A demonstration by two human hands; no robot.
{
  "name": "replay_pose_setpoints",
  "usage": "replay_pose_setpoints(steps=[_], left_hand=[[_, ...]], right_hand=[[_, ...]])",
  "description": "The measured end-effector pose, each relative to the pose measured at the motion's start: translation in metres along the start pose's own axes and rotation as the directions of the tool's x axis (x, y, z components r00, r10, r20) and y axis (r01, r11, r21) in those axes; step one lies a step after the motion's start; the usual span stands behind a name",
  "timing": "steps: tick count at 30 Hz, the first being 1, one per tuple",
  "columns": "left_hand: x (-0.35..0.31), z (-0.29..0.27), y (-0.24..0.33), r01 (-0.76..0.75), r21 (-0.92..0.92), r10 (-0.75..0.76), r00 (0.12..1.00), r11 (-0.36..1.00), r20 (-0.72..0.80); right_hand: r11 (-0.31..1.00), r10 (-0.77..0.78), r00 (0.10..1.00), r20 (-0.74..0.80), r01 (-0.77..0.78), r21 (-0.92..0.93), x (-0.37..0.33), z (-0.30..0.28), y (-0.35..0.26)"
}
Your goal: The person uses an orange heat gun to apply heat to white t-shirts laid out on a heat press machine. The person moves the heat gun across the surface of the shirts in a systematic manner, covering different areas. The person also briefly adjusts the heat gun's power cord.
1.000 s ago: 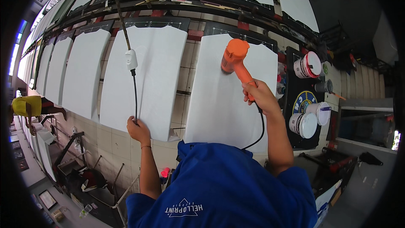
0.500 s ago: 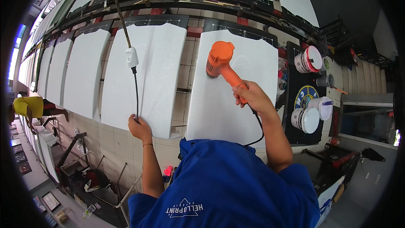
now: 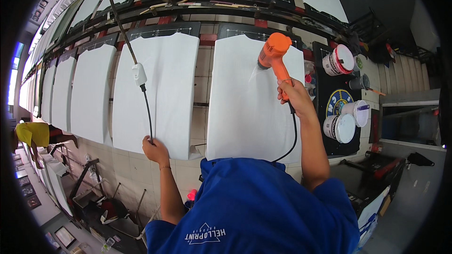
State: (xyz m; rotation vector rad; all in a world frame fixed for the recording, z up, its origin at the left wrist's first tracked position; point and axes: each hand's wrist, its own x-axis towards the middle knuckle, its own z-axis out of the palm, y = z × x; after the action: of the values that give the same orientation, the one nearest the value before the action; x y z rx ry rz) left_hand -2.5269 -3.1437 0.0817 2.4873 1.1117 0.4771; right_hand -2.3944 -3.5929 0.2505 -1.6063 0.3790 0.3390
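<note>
An orange heat gun (image 3: 278, 55) is gripped by its handle in my right hand (image 3: 295, 95), its dark nozzle pointing down and left over a white fabric piece (image 3: 245, 113). That fabric lies spread over a dark board (image 3: 235, 29), whose far edge shows. From the handle a black cord loops down toward my shirt. My left hand (image 3: 155, 150) is closed round a black power cord (image 3: 149, 113) that runs up to a white plug connector (image 3: 139, 74). It is held at the near edge of a second white fabric piece (image 3: 174, 89).
More white-covered boards (image 3: 93, 94) stand in a row to the left, with others beyond a dark rail (image 3: 226, 4). On a black board at right are paint buckets (image 3: 340, 128) and a grey cup (image 3: 360, 83). At far left is a person in yellow (image 3: 33, 134).
My right hand has moved the heat gun to the right and slightly away from me, and its nozzle has tilted more to the left. My left hand still holds the cord.
</note>
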Motion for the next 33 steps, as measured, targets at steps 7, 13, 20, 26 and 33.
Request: replay_pose_setpoints(steps=[7, 13, 20, 26, 33], left_hand=[[0.001, 0.003, -0.002, -0.039, -0.023, 0.038, 0.999, 0.999, -0.027], [0.000, 0.002, -0.002, -0.028, -0.001, 0.028, 1.000, 1.000, -0.011], [-0.001, 0.002, -0.001, -0.056, 0.021, 0.057, 0.998, 0.998, -0.031], [-0.002, 0.005, -0.004, -0.051, 0.016, 0.052, 0.998, 0.999, -0.031], [-0.003, 0.005, -0.006, -0.045, 0.021, 0.046, 0.999, 0.999, -0.014]], right_hand=[[0.999, -0.033, 0.999, -0.017, 0.033, -0.006, 0.012, -0.004, 0.002], [1.000, 0.015, 1.000, -0.015, -0.015, -0.007, 0.007, -0.014, -0.001], [0.997, 0.062, 0.995, -0.082, -0.066, -0.046, -0.010, -0.029, 0.001], [0.995, 0.095, 0.987, -0.127, -0.093, 0.021, -0.033, -0.052, 0.009], [0.988, 0.115, 0.959, -0.258, -0.084, 0.129, -0.058, -0.074, 0.030]])
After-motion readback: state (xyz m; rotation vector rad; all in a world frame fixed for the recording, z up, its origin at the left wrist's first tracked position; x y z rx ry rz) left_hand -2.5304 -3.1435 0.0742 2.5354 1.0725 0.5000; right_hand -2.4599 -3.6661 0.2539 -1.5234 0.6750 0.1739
